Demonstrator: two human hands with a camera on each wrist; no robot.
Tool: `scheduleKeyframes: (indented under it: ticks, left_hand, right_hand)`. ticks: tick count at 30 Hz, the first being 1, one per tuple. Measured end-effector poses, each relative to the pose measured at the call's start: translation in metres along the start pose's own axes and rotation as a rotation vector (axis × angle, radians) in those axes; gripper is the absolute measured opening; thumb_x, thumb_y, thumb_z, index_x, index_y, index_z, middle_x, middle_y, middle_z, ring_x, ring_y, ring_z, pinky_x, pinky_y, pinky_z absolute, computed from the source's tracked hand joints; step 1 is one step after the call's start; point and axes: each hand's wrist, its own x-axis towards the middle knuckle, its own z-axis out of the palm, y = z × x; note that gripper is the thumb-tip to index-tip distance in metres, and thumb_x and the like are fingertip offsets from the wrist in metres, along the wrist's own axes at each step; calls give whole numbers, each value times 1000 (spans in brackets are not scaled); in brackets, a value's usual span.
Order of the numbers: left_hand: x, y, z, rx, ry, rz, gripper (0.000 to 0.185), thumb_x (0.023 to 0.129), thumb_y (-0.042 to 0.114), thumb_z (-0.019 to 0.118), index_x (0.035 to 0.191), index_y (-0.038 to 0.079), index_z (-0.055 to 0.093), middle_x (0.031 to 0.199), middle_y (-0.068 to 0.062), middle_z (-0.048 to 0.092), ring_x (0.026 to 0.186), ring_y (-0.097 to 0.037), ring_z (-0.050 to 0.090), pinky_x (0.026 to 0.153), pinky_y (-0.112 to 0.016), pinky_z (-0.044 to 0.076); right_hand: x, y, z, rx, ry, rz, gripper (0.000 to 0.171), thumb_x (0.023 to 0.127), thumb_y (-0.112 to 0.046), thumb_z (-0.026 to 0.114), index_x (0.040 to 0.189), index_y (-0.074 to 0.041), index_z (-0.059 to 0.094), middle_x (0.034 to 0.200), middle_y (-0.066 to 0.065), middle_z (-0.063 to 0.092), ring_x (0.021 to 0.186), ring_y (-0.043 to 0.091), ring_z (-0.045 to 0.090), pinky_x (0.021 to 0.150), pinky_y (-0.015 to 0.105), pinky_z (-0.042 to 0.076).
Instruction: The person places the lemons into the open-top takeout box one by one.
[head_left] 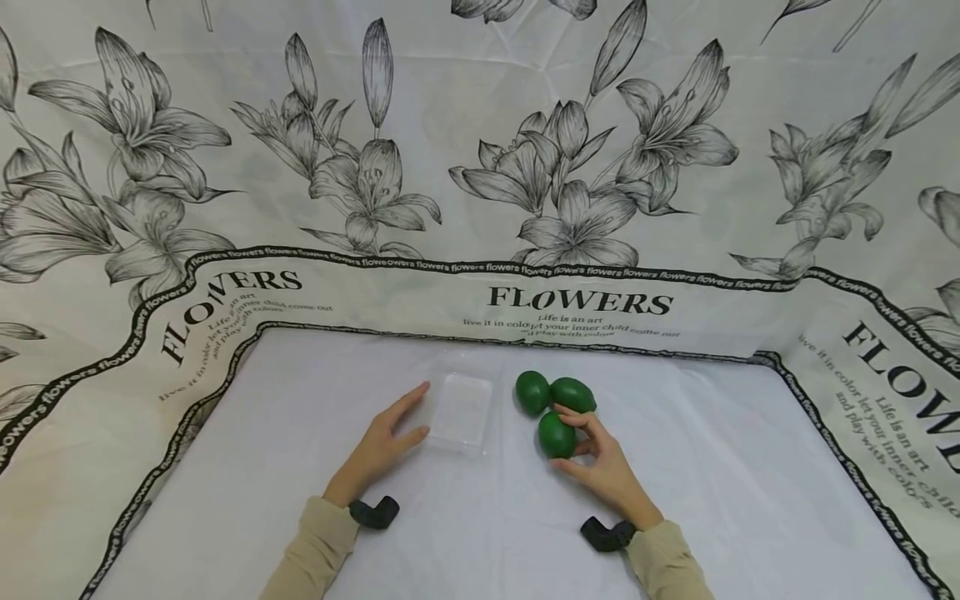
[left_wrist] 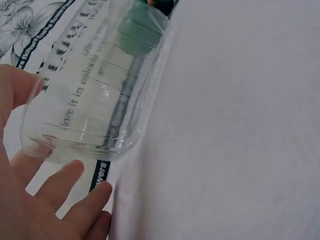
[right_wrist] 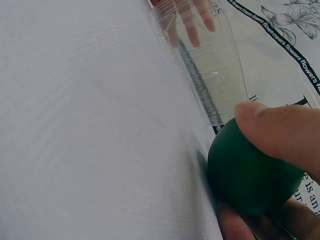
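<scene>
Our right hand (head_left: 603, 471) pinched one green fruit (head_left: 557, 436) between thumb and fingers, right of the clear container (head_left: 462, 417). Our left hand (head_left: 384, 442) hovered beside the container's left edge, fingers apart; we couldn't tell whether they touched it. We judged the work barely begun: the container held nothing, and two more green fruits (head_left: 532, 393) (head_left: 573, 395) lay beyond.

Three green fruits (head_left: 532, 393), two wrist devices (head_left: 377, 512), apparently one clear container (head_left: 462, 410).
</scene>
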Motion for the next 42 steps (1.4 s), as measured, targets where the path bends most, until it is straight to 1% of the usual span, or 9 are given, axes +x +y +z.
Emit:
scheduleKeyframes:
  ticks: [2, 9, 16, 22, 27, 28, 34, 36, 42]
  left_hand:
    - [-1, 2, 4, 8, -5, -8, 68, 95, 24, 69, 155, 23, 36, 159, 6, 32, 147, -20, 27, 120, -46, 19]
    - [-9, 9, 24, 62, -12, -19, 85, 91, 39, 72, 159, 20, 24, 163, 4, 22, 149, -25, 22, 119, -50, 19]
    - [-21, 17, 38, 24, 11, -25, 90, 88, 37, 76, 159, 19, 23, 163, 5, 22, 148, -20, 22, 120, -45, 20]
    - [-23, 19, 40, 48, 32, 33, 89, 88, 32, 76, 158, 14, 25, 163, 2, 23, 148, -20, 23, 119, -44, 20]
    - [-22, 19, 40, 47, 43, 82, 88, 87, 25, 78, 157, 9, 27, 162, -5, 25, 148, -26, 24, 119, -45, 21]
    - [-22, 19, 40, 49, 44, 84, 88, 87, 25, 78, 157, 8, 27, 162, -5, 25, 148, -26, 24, 119, -42, 21]
    - [-21, 18, 41, 78, 62, 99, 89, 85, 25, 80, 155, 5, 30, 161, -5, 28, 146, -24, 27, 118, -41, 23]
    - [-21, 18, 40, 84, 68, 105, 89, 85, 25, 80, 155, 4, 31, 160, -5, 29, 146, -25, 28, 118, -44, 24]
    - [-20, 18, 40, 84, 81, 118, 88, 84, 23, 81, 155, 5, 32, 160, -7, 30, 145, -26, 29, 117, -44, 24]
  right_hand:
    - [0, -1, 1, 3, -4, 3, 58, 74, 5, 84, 123, -1, 52, 145, 28, 45, 130, 6, 46, 72, 27, 54]
    - [-2, -1, 2, -10, -6, -5, 57, 75, 3, 83, 123, -1, 52, 144, 29, 46, 128, 5, 47, 71, 28, 54]
    - [-3, -2, 1, -25, -4, -6, 58, 74, 3, 85, 121, -1, 52, 141, 28, 49, 123, 6, 50, 70, 29, 54]
    - [-2, 1, 3, -65, 7, 20, 69, 71, -1, 88, 130, -4, 53, 135, 18, 55, 114, 10, 55, 70, 29, 55]
    - [-3, 0, 3, -96, 8, 61, 75, 71, -5, 90, 136, -7, 52, 132, 10, 57, 108, 15, 57, 70, 29, 55]
    - [-2, -5, 3, -99, 10, 69, 75, 70, -4, 90, 136, -6, 52, 131, 10, 57, 107, 16, 57, 70, 30, 55]
    - [1, -34, 3, -114, 17, 74, 74, 68, 3, 88, 133, 4, 52, 125, 18, 59, 104, 22, 58, 69, 35, 56]
    - [1, -33, 3, -119, 20, 58, 73, 68, 3, 89, 132, 5, 53, 125, 18, 59, 103, 22, 59, 68, 33, 56]
    - [3, -34, 3, -119, 51, -1, 71, 67, 6, 88, 129, 7, 54, 123, 22, 60, 105, 21, 59, 64, 39, 56]
